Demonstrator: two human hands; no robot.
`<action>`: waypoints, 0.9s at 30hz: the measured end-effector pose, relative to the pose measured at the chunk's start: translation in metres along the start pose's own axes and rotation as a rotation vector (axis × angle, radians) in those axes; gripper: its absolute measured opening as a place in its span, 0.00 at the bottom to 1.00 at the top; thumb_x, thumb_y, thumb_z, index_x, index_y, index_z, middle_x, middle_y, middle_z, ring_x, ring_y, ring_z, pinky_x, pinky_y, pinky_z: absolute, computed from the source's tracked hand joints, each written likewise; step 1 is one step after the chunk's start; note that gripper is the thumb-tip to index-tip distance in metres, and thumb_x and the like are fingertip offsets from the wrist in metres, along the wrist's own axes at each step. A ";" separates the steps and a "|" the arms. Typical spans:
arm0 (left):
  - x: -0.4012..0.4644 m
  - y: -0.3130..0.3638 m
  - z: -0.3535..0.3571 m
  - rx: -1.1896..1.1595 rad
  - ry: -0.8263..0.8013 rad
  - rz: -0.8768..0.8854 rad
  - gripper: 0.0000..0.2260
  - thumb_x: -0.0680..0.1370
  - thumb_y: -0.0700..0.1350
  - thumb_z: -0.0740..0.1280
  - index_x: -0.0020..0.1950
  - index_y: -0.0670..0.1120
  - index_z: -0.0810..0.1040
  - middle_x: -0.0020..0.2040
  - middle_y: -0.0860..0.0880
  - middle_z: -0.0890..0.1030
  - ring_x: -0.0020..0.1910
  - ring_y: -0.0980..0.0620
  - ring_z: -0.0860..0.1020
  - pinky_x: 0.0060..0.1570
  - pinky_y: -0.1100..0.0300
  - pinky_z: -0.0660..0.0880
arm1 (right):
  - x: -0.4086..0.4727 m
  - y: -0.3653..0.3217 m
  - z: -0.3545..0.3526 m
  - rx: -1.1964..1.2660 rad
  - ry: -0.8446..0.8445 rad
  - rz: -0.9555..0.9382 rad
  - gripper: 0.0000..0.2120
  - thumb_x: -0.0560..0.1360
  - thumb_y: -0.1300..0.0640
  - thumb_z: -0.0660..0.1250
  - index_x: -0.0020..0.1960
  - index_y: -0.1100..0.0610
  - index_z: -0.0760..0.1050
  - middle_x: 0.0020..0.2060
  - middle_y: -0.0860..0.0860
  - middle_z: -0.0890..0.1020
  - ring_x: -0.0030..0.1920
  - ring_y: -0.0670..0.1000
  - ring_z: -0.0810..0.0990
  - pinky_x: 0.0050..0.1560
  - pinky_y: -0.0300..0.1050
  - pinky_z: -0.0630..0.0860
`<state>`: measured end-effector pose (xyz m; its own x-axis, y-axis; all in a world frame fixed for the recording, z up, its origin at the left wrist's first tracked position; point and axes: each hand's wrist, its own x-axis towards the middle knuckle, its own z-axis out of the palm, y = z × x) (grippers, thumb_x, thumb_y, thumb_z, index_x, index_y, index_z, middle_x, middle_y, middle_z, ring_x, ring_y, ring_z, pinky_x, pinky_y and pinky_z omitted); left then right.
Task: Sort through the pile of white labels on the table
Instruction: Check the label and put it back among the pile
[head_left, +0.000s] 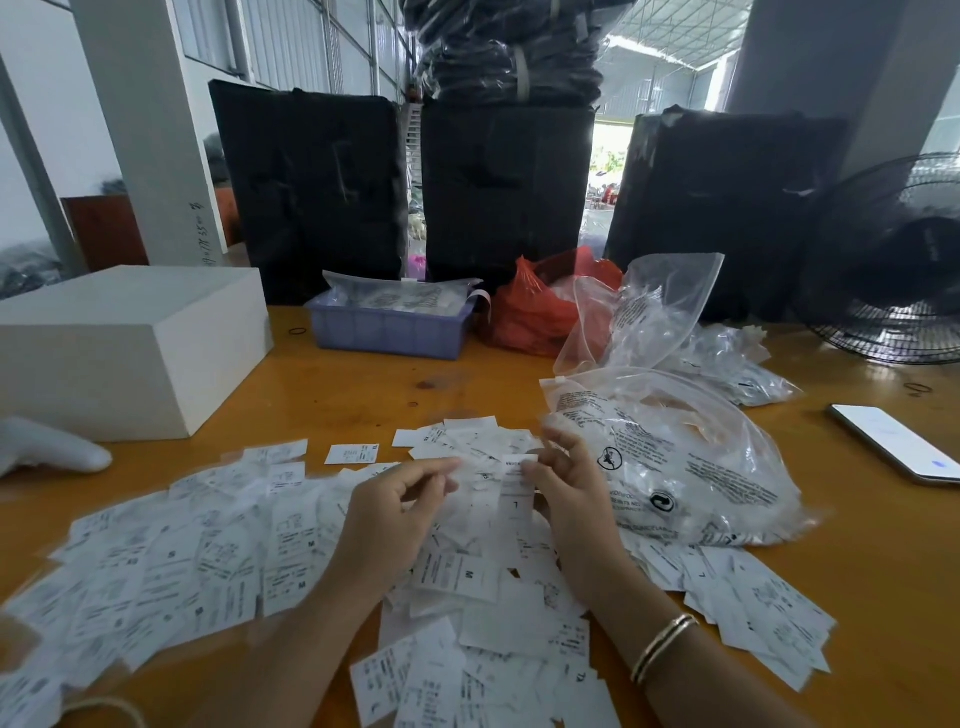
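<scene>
We see the labels (218, 561) spread in a wide loose pile over the near half of the wooden table (363, 384), overlapping, most printed side up, some showing size letters. One label (517, 488) marked L is lifted above the pile, hanging upright. Our right hand (566, 488) pinches its top edge between thumb and fingertips, other fingers curled loosely. Our left hand (395, 499) is just beside it, thumb and forefinger pinched on something thin and pale; it is blurred, so we cannot tell if that is another label. A bracelet (662, 647) sits on the right wrist.

Right of the pile, touching it, lies a clear printed plastic bag (691, 467) with labels inside; another clear bag (660, 312) stands open behind it. A phone (893, 441) lies near the right edge, screen lit. Far side of the table: a purple tray (389, 332) holding packets, a red bag (535, 317), a white box (130, 338) at left, a fan (893, 270) at right. A white handheld object (47, 447) lies at the left edge. Three black bundles (504, 197) stand behind the table.
</scene>
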<state>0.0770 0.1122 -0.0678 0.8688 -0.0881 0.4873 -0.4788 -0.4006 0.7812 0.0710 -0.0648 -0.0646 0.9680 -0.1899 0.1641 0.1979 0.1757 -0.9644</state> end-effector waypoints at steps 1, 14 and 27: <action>0.000 0.000 0.000 0.017 -0.016 0.020 0.11 0.78 0.39 0.65 0.57 0.52 0.78 0.47 0.58 0.82 0.48 0.68 0.78 0.44 0.75 0.74 | 0.000 0.000 0.000 0.007 -0.007 0.003 0.15 0.76 0.64 0.65 0.57 0.47 0.74 0.42 0.50 0.79 0.39 0.44 0.81 0.39 0.36 0.77; -0.001 0.001 -0.001 0.141 -0.105 0.127 0.12 0.78 0.39 0.65 0.60 0.49 0.79 0.42 0.57 0.78 0.39 0.53 0.76 0.38 0.59 0.75 | -0.005 -0.003 0.003 -0.174 -0.144 -0.199 0.15 0.73 0.62 0.69 0.54 0.44 0.75 0.38 0.46 0.83 0.36 0.43 0.80 0.37 0.34 0.77; -0.001 0.003 -0.001 0.065 -0.158 0.114 0.13 0.78 0.41 0.66 0.53 0.60 0.77 0.41 0.69 0.78 0.49 0.71 0.74 0.46 0.79 0.68 | -0.009 -0.003 0.007 -0.417 -0.210 -0.328 0.16 0.73 0.64 0.69 0.52 0.43 0.74 0.39 0.40 0.82 0.40 0.44 0.78 0.42 0.39 0.76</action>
<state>0.0742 0.1115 -0.0656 0.8207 -0.2763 0.5001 -0.5708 -0.4372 0.6950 0.0631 -0.0570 -0.0621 0.8846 0.0339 0.4651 0.4567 -0.2645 -0.8494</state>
